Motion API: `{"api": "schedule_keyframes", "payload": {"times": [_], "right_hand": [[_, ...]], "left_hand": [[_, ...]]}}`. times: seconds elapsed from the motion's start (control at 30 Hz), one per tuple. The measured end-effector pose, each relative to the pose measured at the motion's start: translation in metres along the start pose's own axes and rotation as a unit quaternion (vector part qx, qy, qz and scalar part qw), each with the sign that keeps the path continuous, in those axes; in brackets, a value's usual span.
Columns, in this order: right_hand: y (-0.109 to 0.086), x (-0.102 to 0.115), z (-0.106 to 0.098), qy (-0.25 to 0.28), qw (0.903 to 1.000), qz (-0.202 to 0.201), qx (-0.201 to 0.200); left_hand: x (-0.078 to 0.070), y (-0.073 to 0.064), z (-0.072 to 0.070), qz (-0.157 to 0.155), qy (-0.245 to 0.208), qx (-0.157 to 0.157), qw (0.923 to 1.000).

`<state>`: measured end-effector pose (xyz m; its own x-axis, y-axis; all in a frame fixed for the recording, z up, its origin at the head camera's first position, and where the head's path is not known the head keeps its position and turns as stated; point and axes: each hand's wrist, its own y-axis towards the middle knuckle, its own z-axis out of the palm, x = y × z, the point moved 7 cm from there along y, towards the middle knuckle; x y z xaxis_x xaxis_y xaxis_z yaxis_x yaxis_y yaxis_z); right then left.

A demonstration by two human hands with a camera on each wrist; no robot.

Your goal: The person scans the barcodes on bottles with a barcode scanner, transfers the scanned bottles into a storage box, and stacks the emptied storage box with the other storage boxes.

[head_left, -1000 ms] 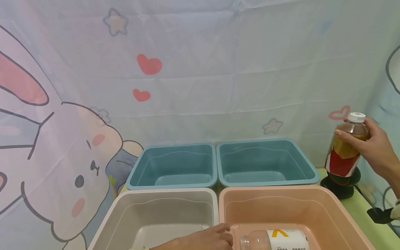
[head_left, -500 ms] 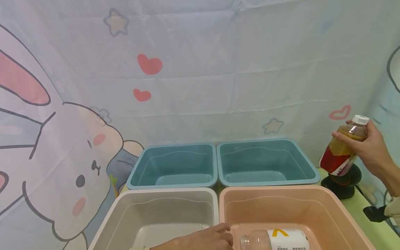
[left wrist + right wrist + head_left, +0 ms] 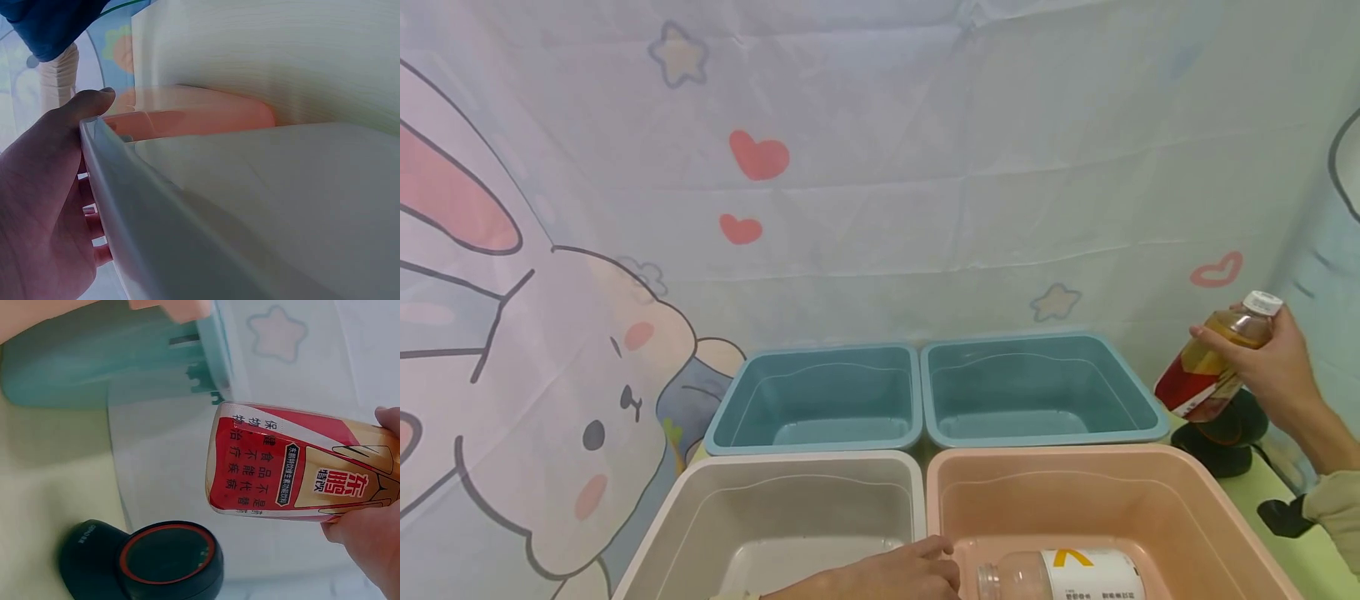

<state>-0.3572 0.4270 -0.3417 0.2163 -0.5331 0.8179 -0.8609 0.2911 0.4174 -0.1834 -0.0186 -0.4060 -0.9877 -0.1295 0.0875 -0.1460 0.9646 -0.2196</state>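
My right hand (image 3: pixel 1281 367) grips a plastic drink bottle (image 3: pixel 1213 362) around its upper part, just under the white cap. The bottle has a red and gold label (image 3: pixel 294 462) and is tilted, its base pointing down and left toward the back right blue bin (image 3: pixel 1045 392). My left hand (image 3: pixel 895 575) is low in the head view, where the beige bin (image 3: pixel 790 483) and the peach bin (image 3: pixel 1150 475) meet. In the left wrist view, its thumb (image 3: pixel 94 103) lies at the top of a pale bin rim (image 3: pixel 94 134), with the other fingers behind that wall.
A clear bottle with a white label (image 3: pixel 1093 575) lies on its side in the peach bin. Another blue bin (image 3: pixel 831 392) stands back left. To the right, a black device with a red ring (image 3: pixel 165 553) stands on the green table (image 3: pixel 1277 517). A printed cloth (image 3: pixel 880 208) hangs behind.
The bottle has tilted further, its base swinging left as my right hand lowered slightly and moved left. My left hand has stayed in place.
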Motion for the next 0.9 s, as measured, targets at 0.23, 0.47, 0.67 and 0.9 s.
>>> {"api": "schedule_keyframes", "payload": {"times": [0.23, 0.47, 0.67, 0.9], "right_hand": [[-0.002, -0.013, 0.004, -0.012, 0.9998, 0.013, -0.001], [-0.006, -0.026, 0.011, -0.018, 0.9992, 0.036, 0.0], [-0.01, -0.035, 0.015, -0.02, 0.9985, 0.051, 0.001], [-0.01, -0.039, 0.016, -0.02, 0.9986, 0.049, 0.006]], "left_hand": [[0.001, -0.001, 0.0, -0.004, -0.016, -0.008, 0.9998], [0.001, 0.0, 0.0, -0.005, -0.013, -0.013, 0.9998], [0.001, 0.0, 0.0, 0.001, -0.006, -0.017, 0.9998], [0.0, 0.0, -0.001, 0.009, 0.005, -0.026, 0.9996]]}}
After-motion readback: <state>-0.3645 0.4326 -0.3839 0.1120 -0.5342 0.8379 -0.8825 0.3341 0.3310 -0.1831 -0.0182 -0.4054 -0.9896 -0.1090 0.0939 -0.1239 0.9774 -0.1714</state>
